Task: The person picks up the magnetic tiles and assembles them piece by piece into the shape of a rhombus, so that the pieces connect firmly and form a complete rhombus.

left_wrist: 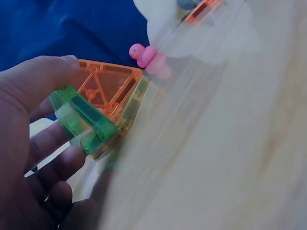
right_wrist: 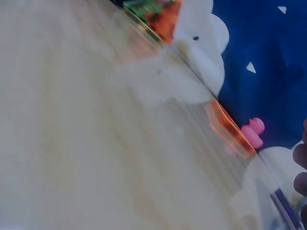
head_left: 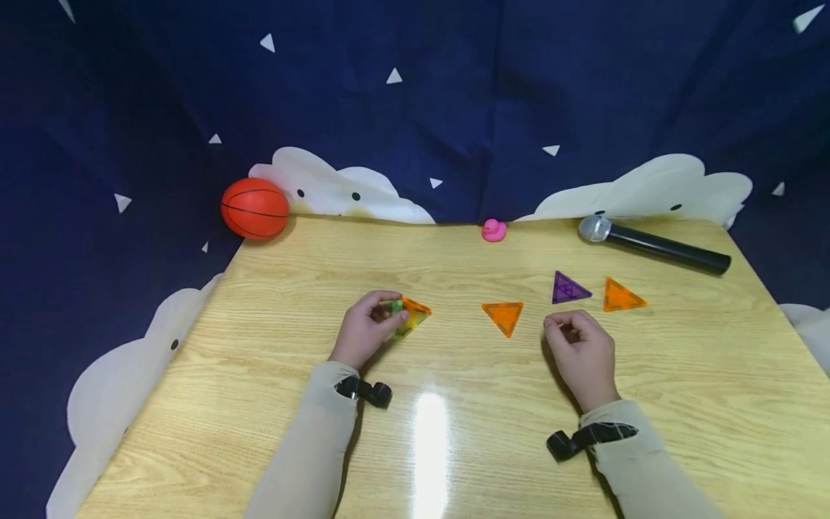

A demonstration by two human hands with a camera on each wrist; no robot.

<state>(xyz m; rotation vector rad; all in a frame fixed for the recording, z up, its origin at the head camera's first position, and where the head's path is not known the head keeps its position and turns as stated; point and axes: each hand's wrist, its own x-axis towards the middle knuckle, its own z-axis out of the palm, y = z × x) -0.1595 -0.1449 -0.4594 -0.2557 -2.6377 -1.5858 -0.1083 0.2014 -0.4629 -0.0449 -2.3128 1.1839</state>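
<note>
On the left of the head view, my left hand [head_left: 364, 333] holds a small joined piece of translucent magnetic tiles [head_left: 415, 308] between thumb and fingers. Its green tile [left_wrist: 86, 120] faces the palm; an orange tile [left_wrist: 103, 86] and a yellow tile [left_wrist: 132, 105] join it, in the left wrist view. My right hand [head_left: 585, 357] is over the table with loosely curled fingers and nothing visible in them. Just left of it lies an orange triangle tile [head_left: 503, 317]. Beyond it are a purple triangle tile [head_left: 568, 288] and a second orange triangle tile [head_left: 621, 295].
A red toy basketball [head_left: 255, 209] sits at the table's back left corner. Along the back edge stands a pink rubber duck [head_left: 494, 231], and a black microphone [head_left: 668, 247] lies at back right. A dark blue curtain [head_left: 363, 115] hangs behind the wooden table [head_left: 259, 432].
</note>
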